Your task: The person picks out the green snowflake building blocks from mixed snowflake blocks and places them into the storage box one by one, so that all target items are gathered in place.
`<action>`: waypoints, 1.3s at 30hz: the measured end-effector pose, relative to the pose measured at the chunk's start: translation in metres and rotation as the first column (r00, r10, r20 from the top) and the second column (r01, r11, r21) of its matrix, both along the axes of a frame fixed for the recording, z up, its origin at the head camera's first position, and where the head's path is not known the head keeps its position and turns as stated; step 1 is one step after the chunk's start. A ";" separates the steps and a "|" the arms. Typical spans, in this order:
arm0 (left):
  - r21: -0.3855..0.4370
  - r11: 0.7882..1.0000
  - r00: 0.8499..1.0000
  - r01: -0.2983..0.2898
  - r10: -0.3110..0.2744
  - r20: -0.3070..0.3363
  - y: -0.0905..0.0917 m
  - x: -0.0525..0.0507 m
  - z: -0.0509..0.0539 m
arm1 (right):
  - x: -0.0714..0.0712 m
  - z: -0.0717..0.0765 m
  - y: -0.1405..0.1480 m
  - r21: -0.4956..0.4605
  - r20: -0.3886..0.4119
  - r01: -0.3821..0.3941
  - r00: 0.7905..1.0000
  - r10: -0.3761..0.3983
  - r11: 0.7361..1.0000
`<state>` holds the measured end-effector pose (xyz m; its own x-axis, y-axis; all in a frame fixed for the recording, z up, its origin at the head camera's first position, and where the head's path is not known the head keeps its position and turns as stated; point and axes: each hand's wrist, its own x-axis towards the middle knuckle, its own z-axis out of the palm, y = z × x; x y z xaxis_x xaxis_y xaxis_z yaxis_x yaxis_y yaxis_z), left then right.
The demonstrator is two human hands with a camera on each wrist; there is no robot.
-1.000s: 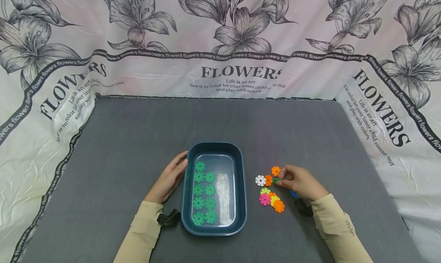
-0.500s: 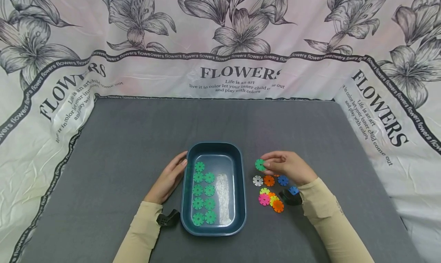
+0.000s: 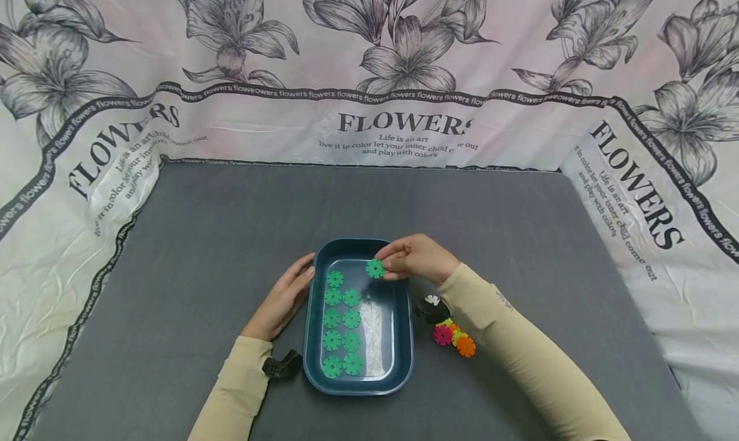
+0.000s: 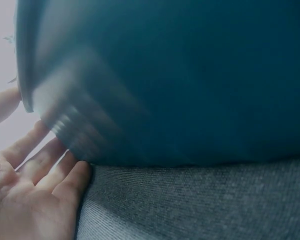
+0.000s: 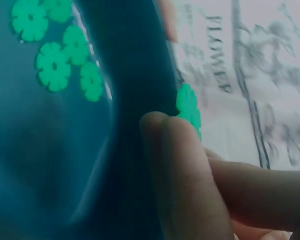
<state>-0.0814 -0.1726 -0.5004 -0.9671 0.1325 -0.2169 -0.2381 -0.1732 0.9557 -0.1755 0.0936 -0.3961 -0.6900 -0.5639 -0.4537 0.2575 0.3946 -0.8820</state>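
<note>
Between its fingertips my right hand [image 3: 417, 259] pinches a green notched disc [image 3: 375, 269], held over the far right part of the blue tray [image 3: 408, 338]. The same held disc [image 5: 189, 109] shows edge-tilted in the right wrist view. On the tray's left side lie several green discs [image 3: 351, 341] in two columns. My left hand [image 3: 281, 302] rests against the tray's left outer wall. In the left wrist view its fingers [image 4: 45, 157] lie straight, their tips touching the wall.
Right of the tray, a cluster of coloured discs [image 3: 442, 335] lies on the grey cloth [image 3: 231, 223], partly hidden by the right forearm and a black wrist camera [image 3: 434, 310]. A flower-printed sheet [image 3: 404, 126] borders the table's back and sides.
My right hand picked a green disc out of the coloured cluster, lifted it and carried it left over the tray. The left hand and tray have stayed put.
</note>
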 end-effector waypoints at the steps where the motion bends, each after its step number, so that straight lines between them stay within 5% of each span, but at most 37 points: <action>1: 0.001 1.000 1.000 0.001 -0.001 0.003 0.001 0.000 0.000 | -0.001 -0.001 -0.006 0.021 -0.010 -0.003 1.000 0.004 1.000; 11: 0.010 1.000 1.000 0.013 -0.013 0.007 0.007 -0.002 0.001 | -0.002 -0.018 -0.042 0.222 -0.093 0.011 0.996 0.010 0.975; 27: 0.017 0.999 0.999 0.028 -0.028 -0.041 0.004 -0.002 -0.003 | 0.001 -0.030 -0.060 0.269 -0.097 0.007 0.995 0.020 0.963; 39: 0.014 0.999 0.999 0.029 -0.029 -0.039 0.005 -0.001 -0.003 | 0.005 -0.017 -0.045 0.300 -0.156 -0.041 0.984 0.092 0.953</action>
